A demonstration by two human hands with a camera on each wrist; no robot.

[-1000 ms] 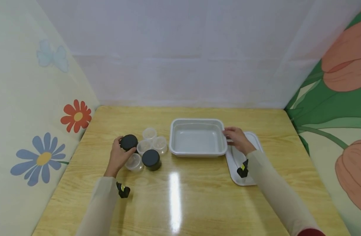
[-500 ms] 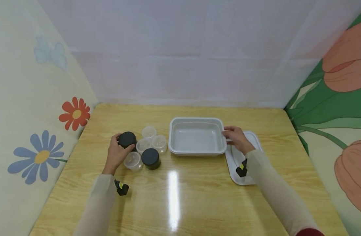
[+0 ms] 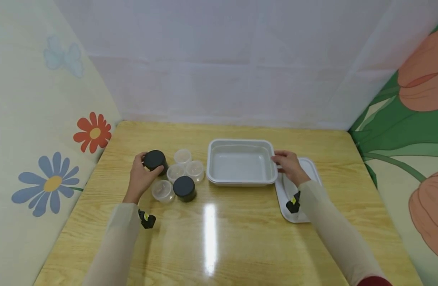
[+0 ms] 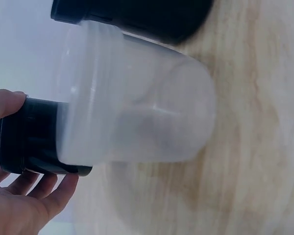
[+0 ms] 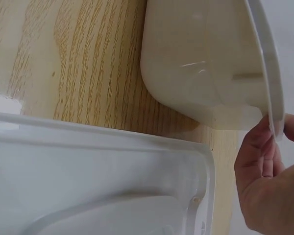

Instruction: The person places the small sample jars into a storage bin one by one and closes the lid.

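My left hand grips a black lidded jar at the left of the table, thumb on the near side and fingers on the far side. In the left wrist view that jar is partly hidden behind a clear plastic cup. Several clear cups and a second black jar stand close beside it. My right hand pinches the right rim of a deep white rectangular tub. The right wrist view shows thumb and fingers on either side of the tub's rim.
A white lid lies on the wooden table right of the tub, partly under my right forearm. A white wall covering rises behind the table, and flower-printed panels flank it.
The black jar in my left hand has shifted slightly away from me, widening its gap to the nearest clear cup. My right hand stays on the tub's rim. The head view has tilted slightly.
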